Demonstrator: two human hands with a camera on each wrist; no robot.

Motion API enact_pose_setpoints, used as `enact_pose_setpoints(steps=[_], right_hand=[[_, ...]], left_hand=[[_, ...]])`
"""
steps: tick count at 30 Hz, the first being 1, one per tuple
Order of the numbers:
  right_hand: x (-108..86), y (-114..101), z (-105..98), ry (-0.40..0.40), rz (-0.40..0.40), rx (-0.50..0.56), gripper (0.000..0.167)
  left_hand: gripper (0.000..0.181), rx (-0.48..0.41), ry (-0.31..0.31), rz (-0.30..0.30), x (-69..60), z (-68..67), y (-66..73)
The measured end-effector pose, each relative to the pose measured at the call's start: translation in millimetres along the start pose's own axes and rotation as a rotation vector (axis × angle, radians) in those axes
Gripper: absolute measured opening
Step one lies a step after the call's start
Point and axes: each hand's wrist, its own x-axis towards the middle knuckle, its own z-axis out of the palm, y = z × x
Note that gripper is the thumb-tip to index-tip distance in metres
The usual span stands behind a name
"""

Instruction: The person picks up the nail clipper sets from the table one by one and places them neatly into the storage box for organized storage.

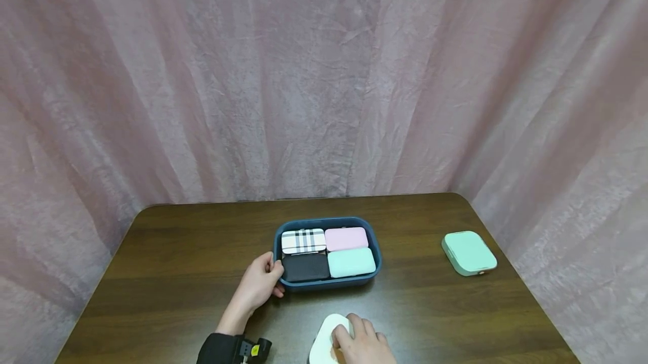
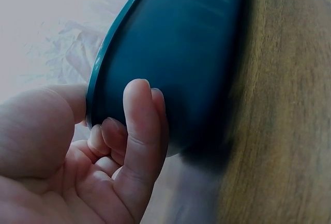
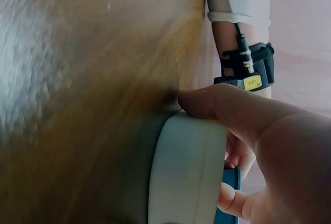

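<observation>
A dark blue plastic basket [image 1: 330,284] stands mid-table. My left hand [image 1: 260,282] pinches its rim at the near left corner; in the left wrist view the thumb is inside the rim and the fingers are against the outer wall. Inside lie a plaid case [image 1: 304,241], a pink case [image 1: 346,238], a black case [image 1: 305,267] and a mint case [image 1: 351,263], in two rows. Nearer to me, my right hand [image 1: 365,342] grips a white rounded case [image 3: 187,167] with a brown patch on top. The white case rests on the table, partly hidden by the hand.
A mint-green square case [image 1: 469,252] with rounded corners lies alone toward the right edge of the brown wooden table [image 1: 192,263]. Pink velvety curtains [image 1: 314,82] hang behind the table and along its sides.
</observation>
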Motion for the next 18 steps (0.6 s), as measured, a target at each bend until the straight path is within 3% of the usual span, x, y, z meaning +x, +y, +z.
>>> enact_pose_setpoints(steps=[7,14,18], right_hand=[[1.1,3.4,-9.9,0.011,-0.037,-0.003,0.042],[12.6,7.9,-40.8,-0.127,-0.013,0.095,0.056],[16.0,9.5,-53.2,-0.083,-0.044,0.118,0.058]], left_hand=[[0.022,-0.003,-0.004,-0.004,0.8,-0.1,-1.1],[0.023,-0.001,-0.007,0.003,0.5,-0.6,-0.6],[0.023,0.003,-0.011,0.001,1.2,-0.4,-0.6]])
